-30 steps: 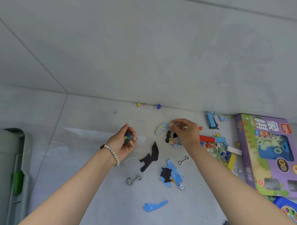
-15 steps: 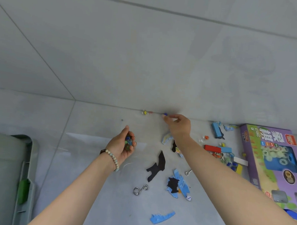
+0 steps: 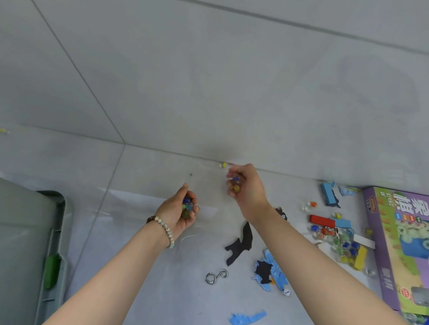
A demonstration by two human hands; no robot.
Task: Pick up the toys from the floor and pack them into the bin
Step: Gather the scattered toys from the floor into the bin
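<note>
My left hand is cupped around several glass marbles, blue and green among them. My right hand is up by the wall's base, with a blue marble and an amber marble held in its fingers. A yellow marble lies on the floor just left of its fingertips. The grey bin with a green latch stands at the far left. More marbles lie heaped at the right among coloured blocks.
On the grey floor lie black puzzle pieces, blue puzzle pieces, a metal wire puzzle, a white die and a red block. A purple game box lies at the right. The wall rises just behind.
My right hand went from the puzzle pieces up to the wall's base, took the blue marble there and shifted left towards the yellow one. My left hand kept its marbles.
</note>
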